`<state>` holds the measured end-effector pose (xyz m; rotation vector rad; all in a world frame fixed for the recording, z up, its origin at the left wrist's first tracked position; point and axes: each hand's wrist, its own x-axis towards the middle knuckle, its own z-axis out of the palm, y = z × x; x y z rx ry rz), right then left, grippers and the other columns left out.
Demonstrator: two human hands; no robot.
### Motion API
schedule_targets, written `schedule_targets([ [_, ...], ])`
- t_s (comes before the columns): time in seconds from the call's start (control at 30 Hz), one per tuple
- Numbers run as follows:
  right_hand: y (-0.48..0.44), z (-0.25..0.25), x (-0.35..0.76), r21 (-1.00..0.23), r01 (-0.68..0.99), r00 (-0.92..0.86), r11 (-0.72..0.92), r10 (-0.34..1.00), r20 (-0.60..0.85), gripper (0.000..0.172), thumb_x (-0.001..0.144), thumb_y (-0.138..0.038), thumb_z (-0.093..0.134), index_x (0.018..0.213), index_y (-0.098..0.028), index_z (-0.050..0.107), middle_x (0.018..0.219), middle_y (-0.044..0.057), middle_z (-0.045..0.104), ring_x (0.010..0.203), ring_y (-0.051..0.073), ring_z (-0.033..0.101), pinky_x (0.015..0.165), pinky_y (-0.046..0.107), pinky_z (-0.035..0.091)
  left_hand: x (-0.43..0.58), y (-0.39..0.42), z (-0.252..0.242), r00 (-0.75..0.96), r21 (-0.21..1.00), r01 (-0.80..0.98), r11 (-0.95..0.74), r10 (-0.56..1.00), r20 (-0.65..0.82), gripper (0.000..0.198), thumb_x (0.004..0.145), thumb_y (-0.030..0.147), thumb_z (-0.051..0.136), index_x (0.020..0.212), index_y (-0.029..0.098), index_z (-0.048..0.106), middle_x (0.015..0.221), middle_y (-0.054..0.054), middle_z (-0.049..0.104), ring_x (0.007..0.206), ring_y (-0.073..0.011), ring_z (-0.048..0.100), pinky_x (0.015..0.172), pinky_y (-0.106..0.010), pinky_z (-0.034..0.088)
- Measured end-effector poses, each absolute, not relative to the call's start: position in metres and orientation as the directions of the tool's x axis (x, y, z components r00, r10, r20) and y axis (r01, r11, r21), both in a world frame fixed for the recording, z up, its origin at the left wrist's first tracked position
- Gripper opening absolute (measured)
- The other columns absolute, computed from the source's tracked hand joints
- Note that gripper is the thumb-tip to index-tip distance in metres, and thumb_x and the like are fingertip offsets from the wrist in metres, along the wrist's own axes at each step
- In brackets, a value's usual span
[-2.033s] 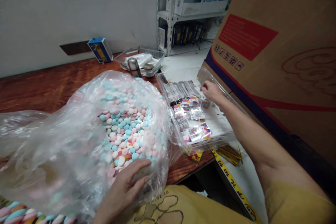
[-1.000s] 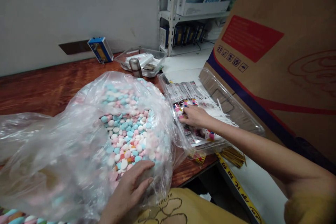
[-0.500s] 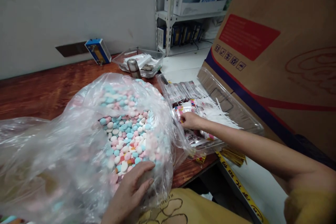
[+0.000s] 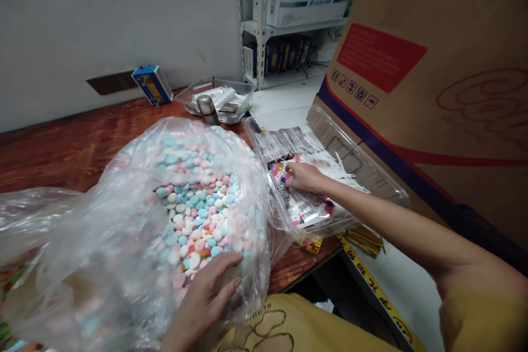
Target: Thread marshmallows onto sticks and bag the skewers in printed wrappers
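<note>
Sorting packets point(image 4: 307, 212) seems the step: right hand point(image 4: 304, 177) on them (grip unclear), left hand point(image 4: 206, 291) spread against the bag point(image 4: 103, 225); a light pinch should suit next.

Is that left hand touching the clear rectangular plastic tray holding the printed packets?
Apart: the head view shows crinkled clear plastic bag and reddish-brown wooden tabletop between the left hand and that clear tray.

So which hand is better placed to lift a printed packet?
Probably the right hand: it's at the printed packets in the nearer clear tray; the left hand rests on the plastic bag.
</note>
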<state>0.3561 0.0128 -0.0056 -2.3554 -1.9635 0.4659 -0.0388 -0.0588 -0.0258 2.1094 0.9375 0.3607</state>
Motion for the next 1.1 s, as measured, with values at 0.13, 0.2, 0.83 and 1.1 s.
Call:
schedule_targets([
  [0.13, 0.001, -0.002, 0.343, -0.207, 0.971, 0.098, -0.123, 0.987, -0.127, 0.023, 0.085, -0.027, 0.069, 0.107, -0.019, 0.070, 0.125, 0.017, 0.065, 0.119, 0.034, 0.059, 0.090, 0.036, 0.043, -0.038, -0.060, -0.025, 0.683, 0.751, 0.520, -0.407, 0.726, -0.080, 0.033, 0.097, 0.039, 0.060, 0.126, 0.029, 0.071, 0.130, -0.008, 0.074, 0.121, -0.0252, 0.069, 0.105, -0.040, 0.056],
  [0.2, -0.001, -0.001, 0.340, -0.230, 0.969, 0.072, -0.095, 0.992, -0.106, 0.021, 0.085, -0.027, 0.069, 0.105, -0.020, 0.070, 0.125, 0.015, 0.066, 0.123, 0.034, 0.056, 0.094, 0.037, 0.041, -0.038, -0.060, -0.025, 0.688, 0.748, 0.521, -0.411, 0.721, -0.083, 0.033, 0.097, 0.039, 0.060, 0.126, 0.028, 0.070, 0.130, -0.009, 0.073, 0.121, -0.0249, 0.069, 0.105, -0.040, 0.056],
  [0.83, 0.017, 0.039, 0.430, -0.983, 0.179, 0.615, 0.039, 0.775, 0.143, 0.013, 0.082, -0.023, 0.070, 0.093, -0.019, 0.065, 0.078, -0.001, 0.071, 0.065, 0.016, 0.066, 0.065, 0.031, 0.057, -0.036, -0.060, -0.028, 0.700, 0.732, 0.468, -0.495, 0.713, 0.035, 0.030, 0.095, 0.033, 0.063, 0.124, 0.028, 0.070, 0.125, -0.006, 0.076, 0.115, -0.0242, 0.073, 0.099, -0.040, 0.060],
  [1.1, 0.005, 0.095, 0.395, -0.911, 0.043, 0.594, 0.410, 0.723, 0.353, 0.015, 0.084, -0.022, 0.076, 0.096, -0.023, 0.067, 0.097, 0.000, 0.076, 0.091, 0.018, 0.073, 0.087, 0.037, 0.062, -0.039, -0.069, -0.025, 0.712, 0.723, 0.393, -0.568, 0.685, 0.151, 0.030, 0.096, 0.026, 0.061, 0.125, 0.027, 0.067, 0.123, -0.006, 0.076, 0.113, -0.0219, 0.072, 0.096, -0.038, 0.060],
])
